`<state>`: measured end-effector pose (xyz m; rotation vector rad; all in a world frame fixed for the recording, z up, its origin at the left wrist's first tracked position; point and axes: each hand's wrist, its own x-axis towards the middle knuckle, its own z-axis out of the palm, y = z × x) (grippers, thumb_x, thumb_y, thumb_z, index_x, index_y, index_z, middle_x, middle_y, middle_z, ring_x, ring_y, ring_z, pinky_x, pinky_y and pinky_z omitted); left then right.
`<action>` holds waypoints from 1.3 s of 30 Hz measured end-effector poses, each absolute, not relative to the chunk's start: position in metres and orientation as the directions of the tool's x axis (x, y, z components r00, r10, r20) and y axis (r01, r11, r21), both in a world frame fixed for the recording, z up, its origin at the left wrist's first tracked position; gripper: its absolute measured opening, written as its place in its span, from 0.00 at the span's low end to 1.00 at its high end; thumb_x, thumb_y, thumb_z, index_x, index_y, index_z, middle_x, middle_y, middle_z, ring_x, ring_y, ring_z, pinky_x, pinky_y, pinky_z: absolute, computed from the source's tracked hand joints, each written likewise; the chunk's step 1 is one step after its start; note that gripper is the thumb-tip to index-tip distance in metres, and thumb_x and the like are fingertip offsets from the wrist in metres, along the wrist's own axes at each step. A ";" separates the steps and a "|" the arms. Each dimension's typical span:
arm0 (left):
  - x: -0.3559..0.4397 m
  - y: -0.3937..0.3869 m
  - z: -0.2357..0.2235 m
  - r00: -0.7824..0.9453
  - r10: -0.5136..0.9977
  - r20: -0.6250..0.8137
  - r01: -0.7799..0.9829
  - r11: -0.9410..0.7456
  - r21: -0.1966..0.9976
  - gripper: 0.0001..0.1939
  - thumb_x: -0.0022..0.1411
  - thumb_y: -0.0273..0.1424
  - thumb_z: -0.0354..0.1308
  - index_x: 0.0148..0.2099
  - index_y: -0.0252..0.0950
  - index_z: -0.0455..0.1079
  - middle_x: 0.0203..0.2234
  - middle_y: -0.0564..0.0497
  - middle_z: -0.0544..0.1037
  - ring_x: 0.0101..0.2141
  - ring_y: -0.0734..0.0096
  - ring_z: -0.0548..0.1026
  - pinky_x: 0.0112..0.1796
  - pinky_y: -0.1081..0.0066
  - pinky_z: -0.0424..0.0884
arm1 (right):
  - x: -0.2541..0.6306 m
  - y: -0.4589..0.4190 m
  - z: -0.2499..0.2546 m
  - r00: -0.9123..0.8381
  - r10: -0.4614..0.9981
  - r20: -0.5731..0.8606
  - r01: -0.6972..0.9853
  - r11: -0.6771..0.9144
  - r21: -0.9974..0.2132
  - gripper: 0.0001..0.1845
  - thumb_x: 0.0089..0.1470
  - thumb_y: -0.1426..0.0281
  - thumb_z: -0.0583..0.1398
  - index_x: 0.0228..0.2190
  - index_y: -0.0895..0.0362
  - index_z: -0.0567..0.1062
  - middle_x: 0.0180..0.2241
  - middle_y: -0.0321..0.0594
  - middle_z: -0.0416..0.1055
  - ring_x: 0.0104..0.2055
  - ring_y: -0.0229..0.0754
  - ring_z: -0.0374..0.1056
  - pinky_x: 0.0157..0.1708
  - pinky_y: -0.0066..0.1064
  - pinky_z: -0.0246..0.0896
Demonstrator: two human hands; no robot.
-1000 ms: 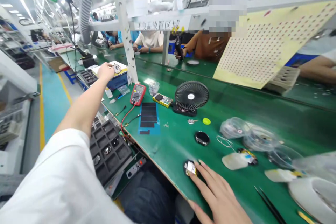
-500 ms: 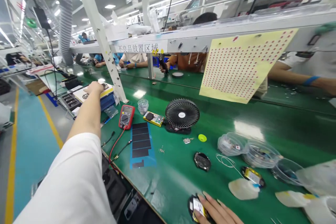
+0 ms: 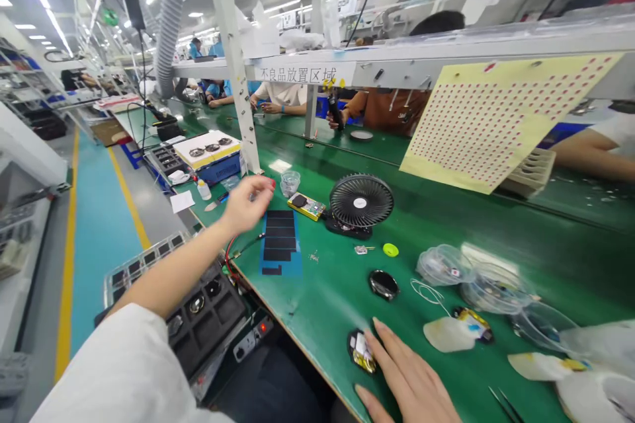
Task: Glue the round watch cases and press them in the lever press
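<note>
My left hand hangs over the bench with its fingers curled together; whatever they hold is too small to make out. Behind it the multimeter is mostly hidden, with one red corner showing. On the green bench, my right hand lies with fingers spread. Its index fingertip is beside, perhaps touching, a small round black housing with a silver-and-yellow battery-like part inside. Farther up lies a round black piece with a glossy face. Dark rectangular pads on a blue sheet lie right of my left hand.
A black fan stands beyond the pads, beside a circuit board. Clear plastic tubs and tweezers are on the right. Round parts rest on a white-topped blue box. A foam tray sits below the bench edge.
My left hand has come back from the white-topped box to above the multimeter, fingers now curled. My right hand has drawn off the round housing, uncovering more of it. The view has swung left.
</note>
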<state>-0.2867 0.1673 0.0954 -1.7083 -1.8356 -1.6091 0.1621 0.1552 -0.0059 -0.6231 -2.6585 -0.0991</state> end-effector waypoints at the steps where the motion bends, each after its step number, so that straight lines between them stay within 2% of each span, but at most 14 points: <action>1: -0.251 0.157 0.082 -0.198 0.650 0.734 0.770 -0.360 0.526 0.17 0.73 0.47 0.61 0.45 0.39 0.79 0.38 0.47 0.84 0.37 0.67 0.82 0.43 0.65 0.81 | 0.158 0.157 -0.004 -0.810 0.435 0.393 0.454 0.890 -0.048 0.36 0.69 0.55 0.61 0.71 0.54 0.67 0.67 0.52 0.72 0.65 0.61 0.75 0.54 0.51 0.82; 4: -0.154 0.145 0.059 0.117 0.627 0.770 0.637 -0.642 0.427 0.14 0.70 0.46 0.63 0.45 0.42 0.81 0.33 0.53 0.86 0.32 0.73 0.83 0.40 0.72 0.81 | 0.143 0.165 0.003 -0.816 0.434 0.381 0.420 0.899 -0.126 0.25 0.71 0.58 0.58 0.62 0.55 0.77 0.57 0.51 0.81 0.62 0.59 0.77 0.55 0.51 0.81; 7: -0.089 0.165 0.062 0.294 0.564 0.772 0.401 -0.806 0.436 0.17 0.72 0.43 0.62 0.51 0.35 0.81 0.33 0.48 0.86 0.30 0.72 0.82 0.39 0.72 0.81 | 0.137 0.171 0.017 -0.802 0.397 0.445 0.349 0.918 -0.189 0.18 0.71 0.61 0.58 0.51 0.57 0.81 0.46 0.51 0.85 0.50 0.56 0.83 0.48 0.46 0.83; 9: -0.062 0.186 0.070 0.251 0.636 0.730 0.351 -0.763 0.543 0.21 0.69 0.47 0.65 0.50 0.33 0.81 0.32 0.46 0.86 0.28 0.70 0.81 0.35 0.71 0.79 | 0.144 0.173 0.025 -0.738 0.433 0.517 0.369 0.901 -0.227 0.17 0.71 0.60 0.58 0.50 0.56 0.80 0.41 0.49 0.85 0.40 0.53 0.85 0.40 0.41 0.84; 12: -0.038 0.209 0.073 0.141 0.759 0.636 0.294 -0.646 0.705 0.24 0.65 0.49 0.70 0.48 0.33 0.81 0.34 0.46 0.86 0.29 0.70 0.80 0.35 0.71 0.79 | 0.168 0.176 0.028 -0.501 0.570 0.651 0.515 0.801 -0.305 0.24 0.68 0.55 0.62 0.56 0.55 0.78 0.45 0.49 0.85 0.37 0.52 0.84 0.39 0.39 0.84; 15: -0.026 0.212 0.062 0.237 0.847 0.476 0.245 -0.526 0.814 0.24 0.63 0.46 0.73 0.52 0.33 0.81 0.33 0.49 0.85 0.28 0.72 0.79 0.34 0.74 0.78 | 0.188 0.182 0.019 -0.313 0.626 0.714 0.569 0.726 -0.387 0.30 0.65 0.53 0.64 0.60 0.57 0.75 0.50 0.52 0.84 0.38 0.52 0.84 0.44 0.43 0.84; 18: -0.024 0.201 0.044 0.348 0.866 0.360 0.263 -0.459 0.849 0.29 0.58 0.45 0.78 0.57 0.36 0.81 0.35 0.50 0.86 0.31 0.71 0.80 0.37 0.74 0.79 | 0.191 0.184 0.011 -0.318 0.595 0.738 0.514 0.762 -0.394 0.25 0.65 0.56 0.65 0.58 0.52 0.76 0.53 0.51 0.82 0.47 0.57 0.84 0.50 0.49 0.83; 20: -0.025 0.192 0.035 0.347 0.871 0.348 0.218 -0.435 0.873 0.26 0.62 0.45 0.74 0.57 0.35 0.81 0.39 0.47 0.87 0.37 0.67 0.83 0.43 0.71 0.81 | 0.184 0.177 0.009 -0.301 0.606 0.737 0.448 0.772 -0.451 0.23 0.64 0.59 0.66 0.58 0.47 0.76 0.57 0.51 0.80 0.53 0.60 0.82 0.55 0.53 0.81; 24: -0.022 0.175 0.033 0.196 0.933 0.301 0.091 -0.323 0.942 0.27 0.71 0.52 0.62 0.54 0.33 0.82 0.47 0.42 0.87 0.45 0.60 0.85 0.49 0.66 0.82 | 0.163 0.152 0.020 -0.188 0.868 0.460 0.151 0.489 -0.859 0.38 0.58 0.59 0.72 0.66 0.45 0.68 0.62 0.51 0.76 0.41 0.51 0.84 0.52 0.49 0.83; 26: -0.021 0.171 0.034 0.150 0.954 0.261 0.051 -0.271 0.961 0.28 0.72 0.55 0.60 0.52 0.36 0.84 0.45 0.44 0.87 0.43 0.61 0.85 0.45 0.66 0.83 | 0.153 0.148 0.026 -0.200 0.947 0.252 -0.077 0.241 -0.967 0.32 0.59 0.57 0.72 0.60 0.49 0.72 0.54 0.47 0.81 0.39 0.46 0.84 0.47 0.45 0.85; 28: -0.020 0.169 0.034 0.150 0.962 0.229 0.018 -0.234 0.972 0.29 0.71 0.57 0.61 0.51 0.37 0.85 0.40 0.46 0.87 0.33 0.66 0.83 0.35 0.69 0.83 | 0.147 0.150 0.030 -0.219 0.970 0.109 -0.198 0.065 -0.978 0.27 0.56 0.53 0.73 0.51 0.54 0.77 0.44 0.44 0.84 0.39 0.46 0.84 0.48 0.44 0.85; 31: -0.020 0.167 0.032 0.127 0.956 0.264 0.065 -0.274 0.960 0.27 0.71 0.56 0.61 0.50 0.39 0.86 0.41 0.46 0.88 0.34 0.66 0.83 0.38 0.69 0.83 | 0.147 0.153 0.034 -0.233 0.973 0.000 -0.254 -0.061 -0.965 0.27 0.51 0.51 0.77 0.42 0.56 0.78 0.36 0.40 0.83 0.36 0.43 0.83 0.47 0.40 0.84; 34: -0.022 0.169 0.031 0.089 0.943 0.322 0.169 -0.333 0.928 0.26 0.72 0.55 0.59 0.47 0.40 0.86 0.41 0.46 0.88 0.38 0.64 0.84 0.44 0.66 0.83 | 0.149 0.154 0.037 -0.241 0.970 -0.040 -0.284 -0.110 -0.953 0.27 0.48 0.51 0.78 0.39 0.56 0.78 0.32 0.36 0.81 0.32 0.41 0.81 0.43 0.38 0.85; 39: -0.034 0.164 0.034 0.046 0.927 0.373 0.339 -0.366 0.867 0.18 0.68 0.49 0.65 0.50 0.46 0.86 0.40 0.49 0.88 0.35 0.61 0.84 0.39 0.63 0.84 | 0.148 0.154 0.036 -0.260 0.964 -0.064 -0.353 -0.156 -0.923 0.23 0.45 0.57 0.80 0.37 0.52 0.79 0.33 0.33 0.80 0.31 0.39 0.79 0.42 0.37 0.85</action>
